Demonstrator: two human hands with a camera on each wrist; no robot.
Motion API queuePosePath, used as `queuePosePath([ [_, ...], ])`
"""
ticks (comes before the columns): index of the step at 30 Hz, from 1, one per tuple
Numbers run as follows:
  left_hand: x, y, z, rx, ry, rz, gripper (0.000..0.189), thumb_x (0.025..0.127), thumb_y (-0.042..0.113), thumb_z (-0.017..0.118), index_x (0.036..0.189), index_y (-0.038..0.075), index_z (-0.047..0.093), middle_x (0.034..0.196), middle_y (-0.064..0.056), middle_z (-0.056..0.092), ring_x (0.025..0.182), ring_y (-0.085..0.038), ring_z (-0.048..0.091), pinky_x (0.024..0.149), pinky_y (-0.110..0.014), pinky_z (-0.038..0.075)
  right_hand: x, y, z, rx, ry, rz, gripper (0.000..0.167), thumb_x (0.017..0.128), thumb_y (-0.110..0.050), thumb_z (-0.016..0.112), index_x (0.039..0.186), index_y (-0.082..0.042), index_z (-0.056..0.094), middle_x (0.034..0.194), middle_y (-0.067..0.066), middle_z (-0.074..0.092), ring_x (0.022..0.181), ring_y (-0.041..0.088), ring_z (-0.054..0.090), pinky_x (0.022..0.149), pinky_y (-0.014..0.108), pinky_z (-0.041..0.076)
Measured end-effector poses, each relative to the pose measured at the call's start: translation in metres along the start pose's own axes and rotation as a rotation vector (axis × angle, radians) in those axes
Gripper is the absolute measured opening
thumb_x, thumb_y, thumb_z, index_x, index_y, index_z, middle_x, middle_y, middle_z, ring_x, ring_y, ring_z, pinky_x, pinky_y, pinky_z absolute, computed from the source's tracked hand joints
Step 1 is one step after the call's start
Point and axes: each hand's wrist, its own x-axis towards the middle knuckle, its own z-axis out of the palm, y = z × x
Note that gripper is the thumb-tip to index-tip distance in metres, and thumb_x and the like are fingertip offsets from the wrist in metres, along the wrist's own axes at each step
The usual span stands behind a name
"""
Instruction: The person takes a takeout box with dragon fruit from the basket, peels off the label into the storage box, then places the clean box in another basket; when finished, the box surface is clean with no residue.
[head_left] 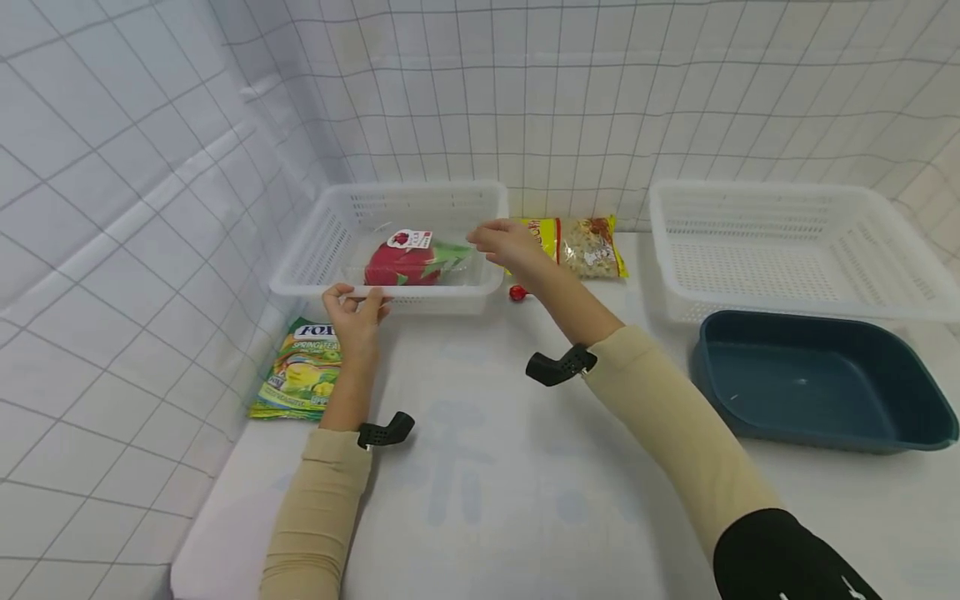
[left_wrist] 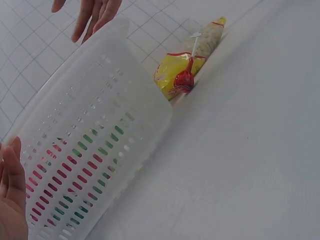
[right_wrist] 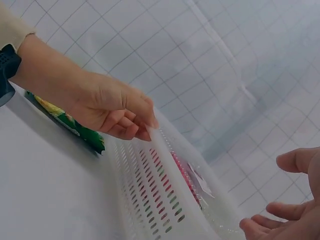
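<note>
A white plastic basket [head_left: 300,279] stands at the back left, holding a dragon fruit [head_left: 401,265] in clear packaging with a white and red label. My left hand [head_left: 356,321] pinches the basket's front rim, thumb and fingers on either side, as the right wrist view shows. Over the basket's right end is my right hand [head_left: 513,246], its fingers loosely bent and nothing between them. That hand appears in part at the edge of the right wrist view [right_wrist: 295,200]. Through the slots of the basket wall [left_wrist: 145,100], red and green show in the left wrist view.
Right of the basket lie a yellow bag of grain-like food [head_left: 592,247] and a red lollipop [head_left: 517,293]. A green and yellow FOX'S candy bag [head_left: 303,375] lies front left. Another white basket [head_left: 675,287] and a dark blue tub [head_left: 817,437] stand at the right.
</note>
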Motion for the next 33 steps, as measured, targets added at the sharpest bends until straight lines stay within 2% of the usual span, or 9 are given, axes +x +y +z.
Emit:
queuePosePath([
  [4, -0.001, -0.002, 0.000, -0.018, -0.005, 0.002, 0.038, 0.092, -0.003, 0.062, 0.103, 0.015, 0.031, 0.090, -0.010, 0.053, 0.068, -0.011, 0.065, 0.064, -0.018, 0.054, 0.008, -0.007, 0.010, 0.007, -0.036, 0.081, 0.047, 0.098, -0.025, 0.059, 0.138, -0.002, 0.048, 0.150, 0.012, 0.038, 0.137, 0.030, 0.038, 0.110, 0.036, 0.034],
  [9, -0.002, -0.003, 0.002, -0.034, 0.005, 0.003, 0.038, 0.092, -0.003, 0.062, 0.105, 0.015, 0.032, 0.090, -0.010, 0.054, 0.067, -0.011, 0.065, 0.063, -0.019, 0.054, 0.011, -0.018, 0.015, 0.040, -0.060, 0.159, 0.056, 0.098, -0.031, 0.058, 0.146, -0.009, 0.041, 0.159, 0.009, 0.020, 0.144, 0.031, 0.023, 0.114, 0.037, 0.027],
  [13, -0.001, -0.002, 0.004, -0.033, -0.007, 0.011, 0.037, 0.093, -0.003, 0.061, 0.106, 0.015, 0.032, 0.093, -0.013, 0.052, 0.068, -0.010, 0.065, 0.064, -0.018, 0.054, 0.014, -0.022, 0.017, 0.076, -0.060, 0.168, 0.056, 0.100, -0.031, 0.055, 0.149, -0.010, 0.037, 0.160, 0.007, 0.017, 0.147, 0.031, 0.014, 0.116, 0.045, 0.017],
  [17, -0.001, -0.002, 0.003, -0.021, -0.013, 0.011, 0.037, 0.093, -0.003, 0.061, 0.107, 0.016, 0.032, 0.093, -0.011, 0.054, 0.070, -0.010, 0.066, 0.065, -0.018, 0.054, 0.020, -0.017, 0.020, 0.136, -0.063, 0.206, 0.054, 0.101, -0.029, 0.052, 0.149, -0.012, 0.035, 0.159, 0.007, 0.019, 0.147, 0.030, 0.013, 0.115, 0.054, 0.011],
  [23, -0.001, -0.003, 0.000, -0.022, -0.012, 0.009, 0.038, 0.093, -0.002, 0.062, 0.108, 0.015, 0.031, 0.092, -0.009, 0.055, 0.070, -0.010, 0.065, 0.064, -0.018, 0.053, 0.026, -0.009, 0.027, 0.202, -0.076, 0.276, 0.054, 0.100, -0.029, 0.052, 0.149, -0.014, 0.033, 0.154, 0.010, 0.030, 0.140, 0.032, 0.029, 0.113, 0.059, 0.017],
  [27, -0.001, -0.003, 0.000, -0.049, -0.010, 0.010, 0.038, 0.093, -0.001, 0.062, 0.108, 0.016, 0.031, 0.093, -0.010, 0.054, 0.070, -0.011, 0.065, 0.065, -0.018, 0.053, 0.027, -0.010, 0.030, 0.214, -0.075, 0.302, 0.055, 0.100, -0.029, 0.052, 0.148, -0.013, 0.033, 0.151, 0.011, 0.036, 0.138, 0.032, 0.035, 0.110, 0.054, 0.029],
  [30, 0.000, -0.002, -0.001, -0.059, -0.007, 0.007, 0.038, 0.093, -0.003, 0.061, 0.108, 0.016, 0.031, 0.093, -0.009, 0.055, 0.070, -0.011, 0.065, 0.064, -0.018, 0.053, 0.028, -0.011, 0.031, 0.239, -0.081, 0.342, 0.055, 0.099, -0.029, 0.052, 0.148, -0.013, 0.033, 0.148, 0.012, 0.042, 0.133, 0.031, 0.042, 0.103, 0.048, 0.041],
  [33, 0.000, -0.002, -0.001, -0.060, -0.003, 0.009, 0.038, 0.093, -0.004, 0.061, 0.107, 0.016, 0.032, 0.091, -0.008, 0.056, 0.069, -0.011, 0.066, 0.063, -0.018, 0.053, 0.031, -0.012, 0.032, 0.234, -0.067, 0.373, 0.056, 0.099, -0.029, 0.053, 0.149, -0.013, 0.034, 0.148, 0.011, 0.041, 0.133, 0.031, 0.042, 0.103, 0.048, 0.041],
])
